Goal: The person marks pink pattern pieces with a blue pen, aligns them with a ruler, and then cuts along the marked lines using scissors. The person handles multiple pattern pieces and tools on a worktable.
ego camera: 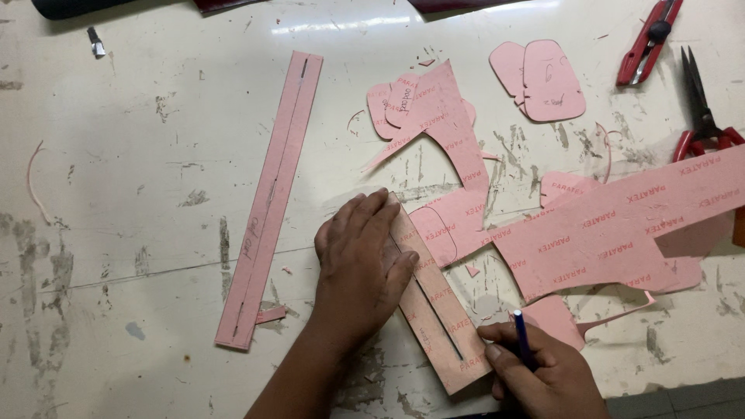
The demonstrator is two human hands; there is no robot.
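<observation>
My left hand [361, 260] lies flat, fingers together, pressing a short pink slotted board strip [438, 314] onto the worn table [140, 194]. My right hand [543, 372] grips a blue pen [520, 335] at the strip's lower right edge, its tip near the slot. The strip's upper end overlaps a large pink printed board sheet [605, 229] with cut-out shapes. A long pink strip [272, 194] with a slot and handwriting lies to the left, apart from both hands.
Rounded pink cut pieces [543, 77] sit at the back right, and more [400, 101] behind the sheet. A red utility knife [648, 39] and red-handled scissors [702, 109] lie at the far right. Small pink scraps [272, 314] are scattered about.
</observation>
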